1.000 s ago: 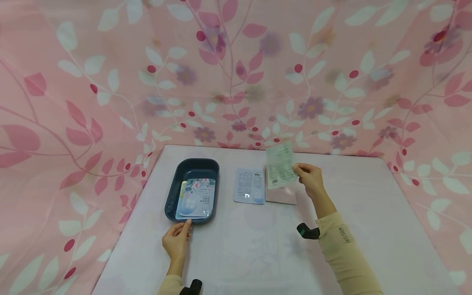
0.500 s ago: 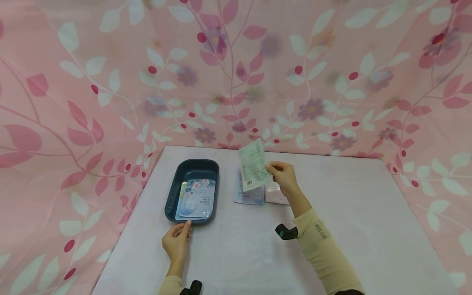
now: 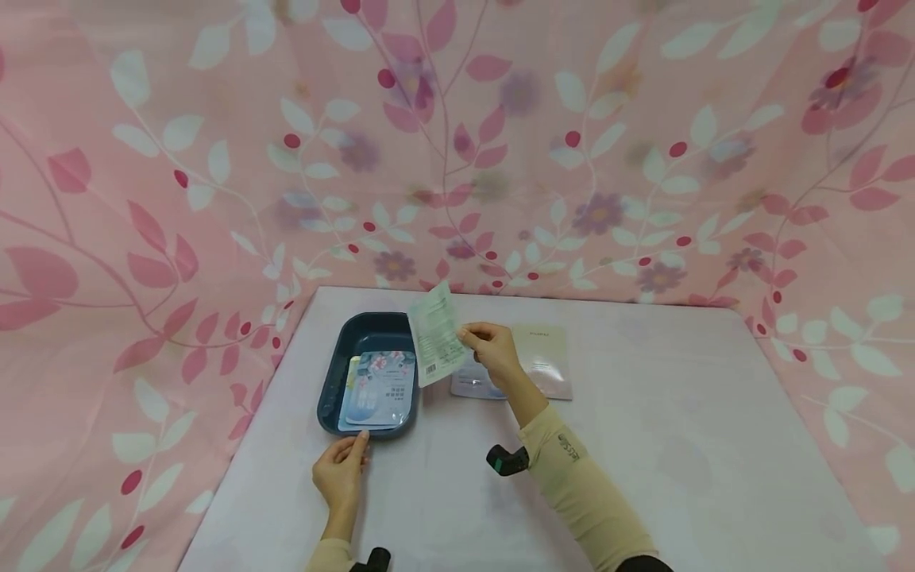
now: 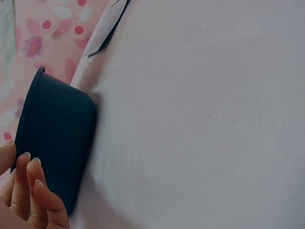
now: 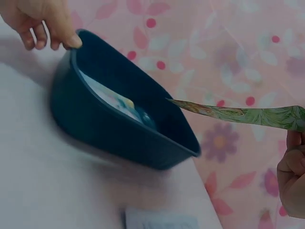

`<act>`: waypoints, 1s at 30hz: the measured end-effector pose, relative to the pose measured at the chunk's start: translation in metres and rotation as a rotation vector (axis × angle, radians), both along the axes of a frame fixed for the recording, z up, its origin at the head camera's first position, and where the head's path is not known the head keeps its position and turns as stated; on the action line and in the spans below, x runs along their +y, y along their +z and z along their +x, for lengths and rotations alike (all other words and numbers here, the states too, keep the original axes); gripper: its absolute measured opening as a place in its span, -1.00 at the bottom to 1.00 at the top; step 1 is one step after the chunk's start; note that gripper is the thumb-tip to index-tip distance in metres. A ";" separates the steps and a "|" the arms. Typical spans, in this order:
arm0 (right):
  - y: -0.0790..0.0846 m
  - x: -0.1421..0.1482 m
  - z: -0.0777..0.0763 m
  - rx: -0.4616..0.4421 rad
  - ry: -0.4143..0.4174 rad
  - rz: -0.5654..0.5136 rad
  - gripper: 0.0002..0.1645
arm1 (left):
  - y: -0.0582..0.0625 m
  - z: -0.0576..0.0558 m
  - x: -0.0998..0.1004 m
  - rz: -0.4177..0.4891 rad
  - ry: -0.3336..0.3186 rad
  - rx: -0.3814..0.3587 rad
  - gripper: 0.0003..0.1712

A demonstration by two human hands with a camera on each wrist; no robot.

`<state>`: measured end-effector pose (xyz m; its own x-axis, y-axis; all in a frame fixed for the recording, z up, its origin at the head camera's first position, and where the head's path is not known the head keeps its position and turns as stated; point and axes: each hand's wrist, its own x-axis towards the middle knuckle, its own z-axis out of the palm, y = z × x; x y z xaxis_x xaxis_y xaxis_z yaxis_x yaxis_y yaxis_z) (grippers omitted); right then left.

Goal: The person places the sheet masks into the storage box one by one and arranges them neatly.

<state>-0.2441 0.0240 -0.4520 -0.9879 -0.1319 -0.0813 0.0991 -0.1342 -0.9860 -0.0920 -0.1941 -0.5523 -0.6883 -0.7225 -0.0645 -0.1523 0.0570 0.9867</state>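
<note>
In the head view my right hand (image 3: pixel 493 349) pinches a pale green sheet mask packet (image 3: pixel 434 334) by its right edge. The packet is held up at a tilt, its corner overlapping the right rim of a dark blue plastic tray (image 3: pixel 372 340). From the right wrist, the green packet (image 5: pixel 252 116) appears nearly edge-on, its tip at the far rim. My left hand (image 3: pixel 338 473) holds the tray's near rim, thumb on top; the left wrist view shows its fingers (image 4: pixel 32 183) against the outer wall. Inside the tray lie overlapping packets, a blue floral one (image 3: pixel 386 389) on top.
Right of the tray, a light blue packet (image 3: pixel 470 386) lies on the white-covered table, partly hidden by my right hand. Beside it is a beige-pink packet (image 3: pixel 550 369). A pink floral cloth (image 3: pixel 457 159) hangs behind the table.
My right hand has carried the green packet left, from above the pink packet, past the blue one, to the tray's right rim. The left hand stays at the tray.
</note>
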 end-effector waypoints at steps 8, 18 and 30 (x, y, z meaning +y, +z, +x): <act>-0.011 -0.036 0.007 -0.042 0.032 -0.011 -0.75 | -0.002 0.001 0.000 0.002 0.004 -0.001 -0.65; -0.025 -0.069 0.016 -0.037 0.000 0.107 -0.76 | -0.002 0.001 -0.001 -0.006 -0.001 0.018 -0.67; -0.047 -0.108 0.027 -0.020 -0.093 0.265 -0.86 | -0.002 0.000 -0.001 0.016 0.005 0.011 -0.67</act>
<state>-0.2175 -0.0839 -0.4986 -0.9927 -0.0124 -0.1201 0.1178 0.1192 -0.9859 -0.0924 -0.1953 -0.5541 -0.6854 -0.7249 -0.0686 -0.1420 0.0407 0.9890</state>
